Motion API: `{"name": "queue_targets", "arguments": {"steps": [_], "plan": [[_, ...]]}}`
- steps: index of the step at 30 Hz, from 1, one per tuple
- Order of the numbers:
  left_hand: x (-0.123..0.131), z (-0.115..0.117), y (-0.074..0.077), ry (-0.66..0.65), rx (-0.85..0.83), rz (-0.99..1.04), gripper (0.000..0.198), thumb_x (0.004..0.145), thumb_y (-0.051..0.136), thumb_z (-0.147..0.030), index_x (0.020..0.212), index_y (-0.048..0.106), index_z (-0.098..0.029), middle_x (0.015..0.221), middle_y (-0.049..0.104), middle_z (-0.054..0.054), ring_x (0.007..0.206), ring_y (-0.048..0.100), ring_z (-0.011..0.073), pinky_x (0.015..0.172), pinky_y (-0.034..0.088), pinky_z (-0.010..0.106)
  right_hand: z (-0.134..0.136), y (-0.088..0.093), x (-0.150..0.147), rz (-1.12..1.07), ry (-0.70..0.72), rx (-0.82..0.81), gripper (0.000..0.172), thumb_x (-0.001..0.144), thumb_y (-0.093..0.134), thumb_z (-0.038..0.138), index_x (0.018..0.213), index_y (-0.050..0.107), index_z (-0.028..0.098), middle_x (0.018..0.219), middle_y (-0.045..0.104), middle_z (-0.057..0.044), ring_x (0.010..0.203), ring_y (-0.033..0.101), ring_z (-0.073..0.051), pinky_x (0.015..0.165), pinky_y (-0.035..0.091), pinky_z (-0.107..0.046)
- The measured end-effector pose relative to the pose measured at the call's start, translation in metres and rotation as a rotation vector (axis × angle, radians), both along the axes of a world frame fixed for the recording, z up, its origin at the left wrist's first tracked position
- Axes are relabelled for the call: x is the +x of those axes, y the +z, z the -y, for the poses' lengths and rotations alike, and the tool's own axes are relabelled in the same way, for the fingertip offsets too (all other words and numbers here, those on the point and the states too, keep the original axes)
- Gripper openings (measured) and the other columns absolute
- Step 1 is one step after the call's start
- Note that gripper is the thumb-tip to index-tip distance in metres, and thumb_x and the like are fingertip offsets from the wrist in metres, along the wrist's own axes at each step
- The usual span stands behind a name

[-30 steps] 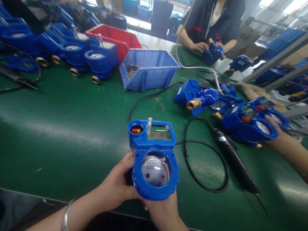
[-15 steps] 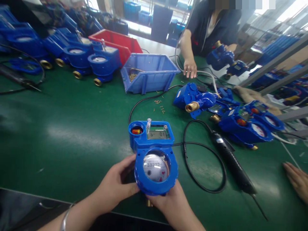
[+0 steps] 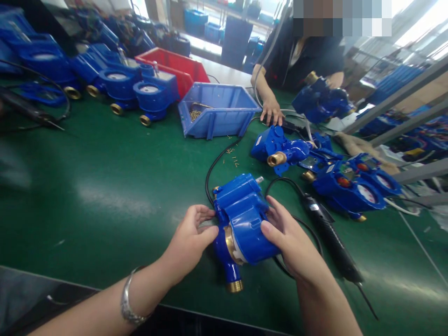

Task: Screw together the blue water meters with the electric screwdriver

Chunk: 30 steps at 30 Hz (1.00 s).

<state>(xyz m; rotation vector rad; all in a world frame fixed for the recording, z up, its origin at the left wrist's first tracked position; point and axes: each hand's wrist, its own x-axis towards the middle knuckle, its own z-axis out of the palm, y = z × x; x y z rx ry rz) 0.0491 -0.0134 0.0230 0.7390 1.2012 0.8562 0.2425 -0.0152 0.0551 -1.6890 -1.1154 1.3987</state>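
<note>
Near a pale-blue open-fronted plastic bin (image 3: pixel 227 125), a blue-bodied meter with brass fittings (image 3: pixel 250 233) is tilting onto its side

Seen from the head, the blue-bodied meter is sitting nearer the wearer than the bin and slightly to its right, over a smooth green bench (image 3: pixel 105 196). Its threaded brass pipe end (image 3: pixel 235 286) is pointing toward the wearer. A bare right hand (image 3: pixel 290 238) is gripping the housing, thumb on top. A bare left hand (image 3: pixel 191 238) is curling, partly open, at the pipe side; whether its fingertips are pressing there, I cannot tell. An engraved silver bracelet (image 3: pixel 129 303) is circling the left wrist.

Small brass-coloured screws (image 3: pixel 229 150) are lying scattered just nearer than the bin. To the bin's right and nearer, a second blue meter (image 3: pixel 266 144) is lying tipped over, and a long black powered screwdriver (image 3: pixel 332 238) is resting well beyond it, closer to the wearer. Left of the bin, a row of blue round-faced meters (image 3: pixel 150 95) is standing; a red plastic bin (image 3: pixel 164 63) is sitting behind. Beyond the bin to the right, a person in dark clothing (image 3: pixel 315 56) is holding another brass-ended blue meter (image 3: pixel 318 100) and keeping one hand (image 3: pixel 271 111) just beside the bin.
</note>
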Motion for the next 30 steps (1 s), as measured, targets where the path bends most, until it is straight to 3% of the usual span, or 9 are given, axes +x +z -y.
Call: {"name": "queue_targets", "arguments": {"steps": [3,5,11,16,21,26,30], "plan": [[0.005,-0.009,-0.003,-0.095,-0.176,0.159,0.039,0.072,0.064,-0.02,0.106,0.049,-0.011,0.103,0.063,0.013,0.099,0.059,0.0239,0.09,0.042,0.039,0.002,-0.007,0.007,-0.086,-0.024,-0.047,0.103,0.058,0.074,0.056,0.14,0.026,0.017,0.143,0.035,-0.018,0.131,0.034,-0.033,0.108,0.025,-0.052],[0.008,-0.012,-0.006,-0.172,-0.19,0.305,0.035,0.07,0.066,-0.019,0.101,0.054,-0.009,0.095,0.066,0.012,0.091,0.062,0.0222,0.086,0.044,0.037,0.005,-0.011,0.01,-0.152,-0.05,-0.033,0.102,0.057,0.075,0.054,0.139,0.028,0.018,0.142,0.036,-0.018,0.129,0.036,-0.034,0.106,0.026,-0.052],[0.024,-0.014,-0.009,0.044,-0.187,0.353,0.027,0.065,0.073,-0.02,0.085,0.058,-0.011,0.071,0.063,0.002,0.063,0.059,0.0135,0.069,0.047,0.03,0.008,-0.023,0.01,-0.375,-0.071,0.012,0.084,0.061,0.07,0.047,0.134,0.039,0.02,0.129,0.052,-0.014,0.11,0.055,-0.032,0.091,0.045,-0.045],[0.03,-0.026,-0.004,0.041,-0.111,0.44,0.03,0.068,0.072,-0.027,0.092,0.06,-0.013,0.076,0.066,0.003,0.067,0.06,0.0143,0.07,0.048,0.031,0.013,-0.03,0.007,-0.464,-0.124,0.05,0.069,0.065,0.061,0.049,0.128,0.047,0.024,0.109,0.066,-0.009,0.089,0.065,-0.03,0.079,0.051,-0.043],[0.026,-0.03,-0.003,0.031,0.072,0.324,0.027,0.062,0.076,-0.024,0.083,0.063,-0.013,0.072,0.067,0.002,0.068,0.06,0.0143,0.066,0.047,0.026,0.013,-0.046,0.0,-0.523,-0.248,0.055,0.066,0.067,0.062,0.055,0.126,0.05,0.025,0.108,0.067,-0.009,0.096,0.063,-0.031,0.086,0.048,-0.047],[0.022,-0.025,0.0,0.062,0.119,0.214,0.023,0.061,0.076,-0.024,0.076,0.062,-0.016,0.065,0.066,-0.001,0.06,0.06,0.0135,0.059,0.048,0.025,0.016,-0.062,-0.006,-0.639,-0.22,-0.013,0.055,0.07,0.06,0.055,0.116,0.058,0.025,0.105,0.069,-0.008,0.098,0.063,-0.032,0.088,0.048,-0.05],[0.019,-0.024,0.004,0.074,0.121,0.174,0.021,0.06,0.076,-0.024,0.073,0.061,-0.016,0.061,0.065,-0.002,0.055,0.059,0.012,0.055,0.047,0.023,0.019,-0.064,-0.009,-0.708,-0.194,-0.01,0.052,0.065,0.068,0.048,0.112,0.062,0.025,0.102,0.07,-0.007,0.098,0.064,-0.032,0.087,0.05,-0.048]]}}
